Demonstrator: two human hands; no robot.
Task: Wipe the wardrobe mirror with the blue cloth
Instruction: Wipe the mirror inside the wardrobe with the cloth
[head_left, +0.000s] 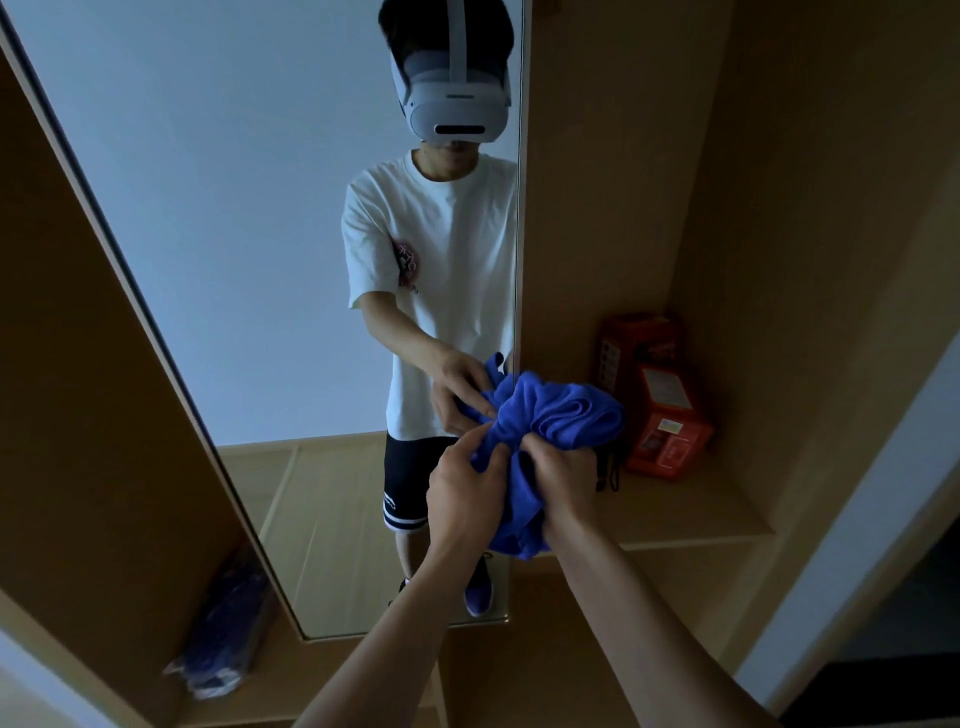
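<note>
Gripping the bunched blue cloth (550, 415) with left hand (462, 493) and right hand (558, 480), fingers curled into its soft, light folds, we are holding it just before the wardrobe mirror (234, 218), judging any fold graspable.

Hidden and unreadable areas around the mirror (234, 208)
The mirror's top is cut off by the picture edge. My left hand (460, 488) and right hand (558, 478) cover the blue cloth (550, 415) in its middle folds. Right of the mirror, a black object (608, 470) sits mostly hidden behind the cloth, and the print on the red boxes (660, 395) is too small to read. Left of the mirror, a wrapped bundle (228, 634) is blurred.
</note>
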